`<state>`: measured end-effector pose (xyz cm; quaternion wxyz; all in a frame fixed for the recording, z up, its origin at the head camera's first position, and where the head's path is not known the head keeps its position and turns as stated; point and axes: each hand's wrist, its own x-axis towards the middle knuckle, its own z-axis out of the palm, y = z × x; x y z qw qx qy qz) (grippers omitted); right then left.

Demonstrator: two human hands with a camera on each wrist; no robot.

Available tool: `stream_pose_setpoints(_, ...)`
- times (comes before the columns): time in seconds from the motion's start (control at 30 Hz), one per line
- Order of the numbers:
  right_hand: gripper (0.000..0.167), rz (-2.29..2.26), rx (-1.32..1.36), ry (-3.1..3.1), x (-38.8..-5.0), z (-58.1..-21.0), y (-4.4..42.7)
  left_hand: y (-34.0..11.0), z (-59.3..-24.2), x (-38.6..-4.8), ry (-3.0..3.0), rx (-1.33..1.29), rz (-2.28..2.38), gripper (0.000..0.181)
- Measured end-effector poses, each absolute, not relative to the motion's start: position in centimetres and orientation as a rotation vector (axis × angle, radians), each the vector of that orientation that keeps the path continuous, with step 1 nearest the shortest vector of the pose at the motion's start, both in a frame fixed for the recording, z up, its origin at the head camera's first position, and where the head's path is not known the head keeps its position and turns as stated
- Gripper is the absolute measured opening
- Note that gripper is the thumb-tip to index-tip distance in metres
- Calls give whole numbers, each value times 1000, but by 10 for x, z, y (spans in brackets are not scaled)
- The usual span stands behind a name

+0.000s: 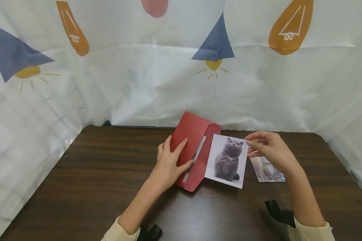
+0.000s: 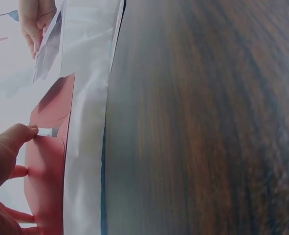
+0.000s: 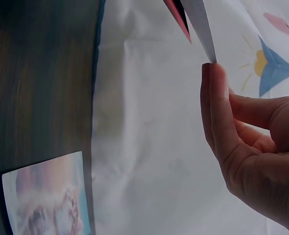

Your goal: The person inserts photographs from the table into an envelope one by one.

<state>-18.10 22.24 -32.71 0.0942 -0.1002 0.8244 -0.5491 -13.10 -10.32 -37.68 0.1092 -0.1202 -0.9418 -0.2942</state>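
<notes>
A red envelope [image 1: 187,134] lies tilted on the dark table, its flap unfolded toward the right and a pale edge showing in its opening. My left hand [image 1: 166,165] rests on it with spread fingers, the thumb near the opening; the left wrist view shows that hand [image 2: 5,171] against the envelope [image 2: 46,181]. Between thumb and fingertips my right hand [image 1: 269,147] pinches the upper right corner of a photo card of a grey cat [image 1: 227,160], held just right of the flap. In the right wrist view the hand [image 3: 252,137] holds the card [image 3: 200,24], seen edge-on.
Another picture card [image 1: 266,170] lies on the table [image 1: 93,187] beneath and beside my right hand, also visible in the right wrist view [image 3: 49,196]. A white curtain [image 1: 157,83] with lamp prints hangs behind the table's far edge. Black straps are at both wrists.
</notes>
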Motion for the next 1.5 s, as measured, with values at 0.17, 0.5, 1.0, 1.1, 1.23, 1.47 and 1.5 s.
stream_pose_setpoints(0.17, 33, -1646, -308, 2432, -180, -327, 218, -102, -377, -130, -2764, -368, -863, 71)
stream_pose_setpoints(0.5, 34, -1629, -294, 2423, -180, -331, 210, -99, -377, -129, -2757, -388, -858, 72)
stream_pose_setpoints(1.0, 35, -1681, -285, 2356, -178, -334, 198, -95, -379, -127, -2760, -395, -857, 73)
stream_pose_setpoints(1.1, 34, -1703, -269, 2333, -178, -334, 195, -95, -379, -127, -2753, -399, -864, 72)
stream_pose_setpoints(1.23, 31, -1739, -241, 2308, -178, -335, 190, -95, -380, -127, -2745, -408, -859, 72)
stream_pose_setpoints(1.47, 31, -1804, -214, 2266, -178, -338, 187, -95, -379, -127, -2748, -406, -850, 73)
stream_pose_setpoints(1.5, 31, -1814, -207, 2258, -178, -338, 186, -95, -379, -127, -2746, -408, -848, 73)
